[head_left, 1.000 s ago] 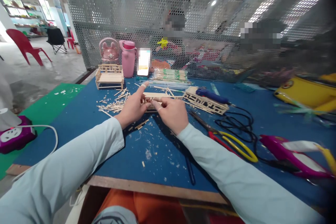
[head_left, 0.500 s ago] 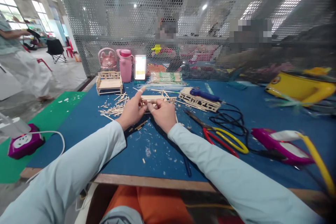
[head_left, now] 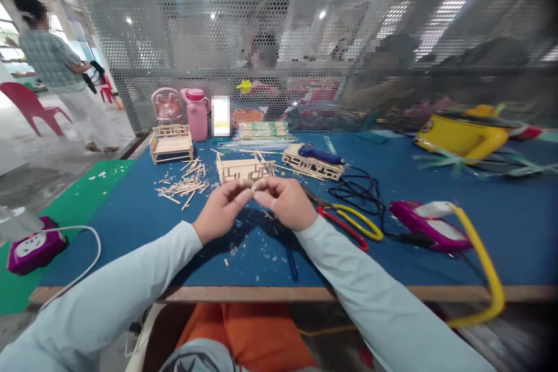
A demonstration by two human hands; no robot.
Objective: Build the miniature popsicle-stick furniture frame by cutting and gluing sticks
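My left hand [head_left: 224, 209] and my right hand [head_left: 288, 200] meet fingertip to fingertip, both closed in a pinch. Whatever sits between the fingers is too small to make out. Right behind them stands a small wooden-stick frame [head_left: 244, 167], its front partly hidden by my fingers. Left of it lies a scatter of cut wooden sticks [head_left: 183, 185]. A finished-looking stick model of a bench or bed [head_left: 171, 145] stands at the back left. Scissors with red and yellow handles [head_left: 355, 221] lie beside my right wrist.
A blue glue gun [head_left: 321, 154] rests on another stick piece [head_left: 296, 161], its black cord coiled to the right. Purple power strips [head_left: 37, 247] sit left and right. A pink bottle [head_left: 197, 116], a lit phone [head_left: 221, 116] and a yellow pot [head_left: 453, 133] stand behind. A person [head_left: 56, 58] stands at left.
My hands have come back off the stick frame toward me, and more of the frame shows. The view has shifted, and the person at left is seen more fully.
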